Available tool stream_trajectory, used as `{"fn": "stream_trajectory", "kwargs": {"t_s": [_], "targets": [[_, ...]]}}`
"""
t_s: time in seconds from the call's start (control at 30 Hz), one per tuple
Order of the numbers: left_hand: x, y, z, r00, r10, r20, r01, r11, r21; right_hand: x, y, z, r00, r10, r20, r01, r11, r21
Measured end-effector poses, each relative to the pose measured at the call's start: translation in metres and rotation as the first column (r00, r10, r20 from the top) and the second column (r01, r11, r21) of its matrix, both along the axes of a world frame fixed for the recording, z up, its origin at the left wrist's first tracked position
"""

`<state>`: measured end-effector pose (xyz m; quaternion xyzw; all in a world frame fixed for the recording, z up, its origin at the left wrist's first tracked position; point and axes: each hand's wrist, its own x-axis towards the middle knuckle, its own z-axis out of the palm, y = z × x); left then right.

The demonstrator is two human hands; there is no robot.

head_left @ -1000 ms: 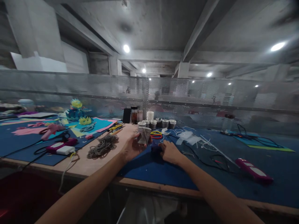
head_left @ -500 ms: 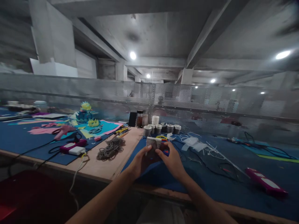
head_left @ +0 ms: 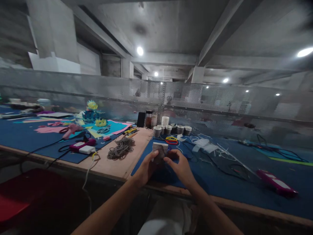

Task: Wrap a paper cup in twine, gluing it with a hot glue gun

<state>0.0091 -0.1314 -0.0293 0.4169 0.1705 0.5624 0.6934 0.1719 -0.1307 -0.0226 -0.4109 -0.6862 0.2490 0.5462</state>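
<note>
Between my hands, above the blue mat (head_left: 144, 160), is a small grey cup (head_left: 160, 150) with a pale rim; its sides look wrapped in cord. My left hand (head_left: 146, 166) grips it from the left, thumb along the near side. From the right, my right hand (head_left: 181, 165) bends its fingers around the cup's edge, with the thumb tip on the near side. Whether cord also runs through those fingers is too dark to tell. Scissors with red and yellow handles (head_left: 171, 140) lie just beyond. A loose heap of grey cord (head_left: 121, 148) rests to the left.
Several similar cups (head_left: 168, 130) stand behind, near a dark-lidded jar (head_left: 148, 119). To the left are a pink glue gun (head_left: 70, 130), a power strip (head_left: 81, 145) and coloured paper. A purple power strip (head_left: 276, 182), cables and plastic scraps lie to the right. A mesh partition (head_left: 195, 98) closes the back.
The view has tilted down and shifted slightly. My left hand still grips the cup; my right fingers have shifted a little at its right side. The scissors show more fully.
</note>
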Motion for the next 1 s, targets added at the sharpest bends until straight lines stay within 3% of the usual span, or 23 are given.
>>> {"fn": "stream_trajectory", "kwargs": {"t_s": [0.13, 0.37, 0.53, 0.73, 1.0], "targets": [[0.000, 0.000, 0.000, 0.999, -0.038, 0.011, 0.038, 0.999, -0.010, 0.000, 0.000, -0.005, 0.998, -0.005, 0.067, 0.007, 1.000, -0.023], [-0.003, 0.002, -0.002, 0.999, -0.030, 0.019, 0.031, 0.998, -0.056, 0.000, 0.000, -0.002, 0.998, 0.049, 0.040, -0.049, 0.999, -0.001], [-0.004, 0.001, -0.002, 1.000, -0.027, -0.001, 0.027, 0.998, -0.062, 0.003, -0.001, 0.003, 0.999, 0.015, -0.037, -0.015, 1.000, -0.018], [-0.005, 0.002, -0.005, 1.000, -0.013, -0.017, 0.012, 0.997, -0.072, 0.007, -0.003, 0.012, 0.998, -0.027, 0.053, 0.026, 1.000, 0.012], [-0.006, 0.000, -0.003, 0.999, -0.044, -0.016, 0.043, 0.996, -0.076, 0.005, -0.001, 0.023, 0.991, -0.057, -0.123, 0.065, 0.996, 0.061]]}}
